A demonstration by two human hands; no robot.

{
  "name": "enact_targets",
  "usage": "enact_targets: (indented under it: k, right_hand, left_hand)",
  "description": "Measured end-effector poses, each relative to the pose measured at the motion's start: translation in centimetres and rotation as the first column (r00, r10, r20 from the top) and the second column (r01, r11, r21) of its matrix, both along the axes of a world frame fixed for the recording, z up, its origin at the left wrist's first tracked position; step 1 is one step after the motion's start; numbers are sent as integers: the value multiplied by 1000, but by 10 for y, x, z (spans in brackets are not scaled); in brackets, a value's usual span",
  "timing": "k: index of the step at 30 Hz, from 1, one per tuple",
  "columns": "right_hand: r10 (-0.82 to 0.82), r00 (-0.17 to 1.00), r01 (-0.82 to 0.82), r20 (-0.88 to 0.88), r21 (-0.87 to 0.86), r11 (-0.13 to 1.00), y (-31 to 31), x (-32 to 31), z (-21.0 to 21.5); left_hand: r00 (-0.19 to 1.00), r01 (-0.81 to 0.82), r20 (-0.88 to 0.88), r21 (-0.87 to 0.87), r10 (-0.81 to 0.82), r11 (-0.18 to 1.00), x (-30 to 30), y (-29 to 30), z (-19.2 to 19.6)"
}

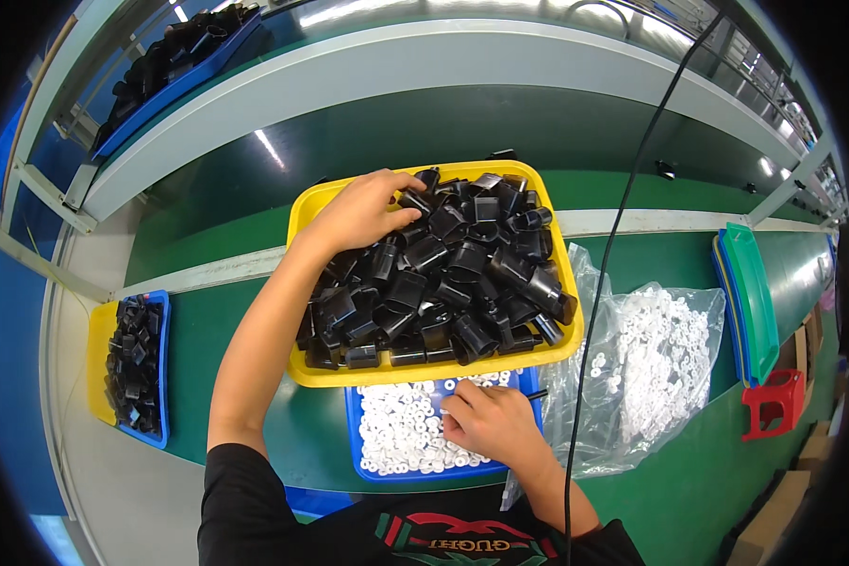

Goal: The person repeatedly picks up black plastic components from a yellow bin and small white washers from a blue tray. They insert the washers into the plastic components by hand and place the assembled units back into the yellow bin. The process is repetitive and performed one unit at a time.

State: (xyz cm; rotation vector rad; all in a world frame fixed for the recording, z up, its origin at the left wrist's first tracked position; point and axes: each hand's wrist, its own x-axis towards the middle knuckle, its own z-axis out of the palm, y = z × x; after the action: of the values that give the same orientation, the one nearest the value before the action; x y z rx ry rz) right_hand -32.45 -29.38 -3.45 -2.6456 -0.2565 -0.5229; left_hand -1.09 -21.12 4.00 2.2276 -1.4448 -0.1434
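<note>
My left hand (373, 206) reaches to the far left part of a yellow tray (434, 372) heaped with glossy black plastic fittings (467, 259). Its thumb and fingers close around one black fitting (412, 200) at the edge of the heap. Below, my right hand (489, 422) is curled over a shallow blue tray (356, 424) of small white rings (401, 434). A thin black rod (538, 395) sticks out of that fist to the right; its other end is hidden by the fingers. The yellow tray overlaps the blue tray's far edge.
A clear plastic bag (590, 443) of white rings (665, 349) lies at the right. More black parts fill a tray (165, 377) at the left and another blue tray (174, 90) up high. A black cable (623, 203) hangs across the view. Stacked trays (751, 302) and a red stool (774, 404) stand far right.
</note>
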Motion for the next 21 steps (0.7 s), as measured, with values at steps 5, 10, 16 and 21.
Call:
enact_targets:
  k: [5, 10, 16, 21]
  right_hand:
    - [-26, 999, 25, -27, -34, 999, -2, -1, -2]
    - [-12, 1000, 12, -14, 4, 1000, -2, -1, 0]
    - [9, 999, -15, 50, 108, 994, -7, -3, 0]
    - [30, 996, -49, 87, 216, 975, -5, 1, 1]
  left_hand:
    - [990, -63, -130, -12, 61, 998, -3, -3, 3]
    - [981, -158, -158, -297, 115, 942, -20, 29, 27]
    - [938, 34, -287, -481, -194, 876, -87, 79, 48]
    - [820, 192, -463, -329, -335, 925, -155, 104, 41]
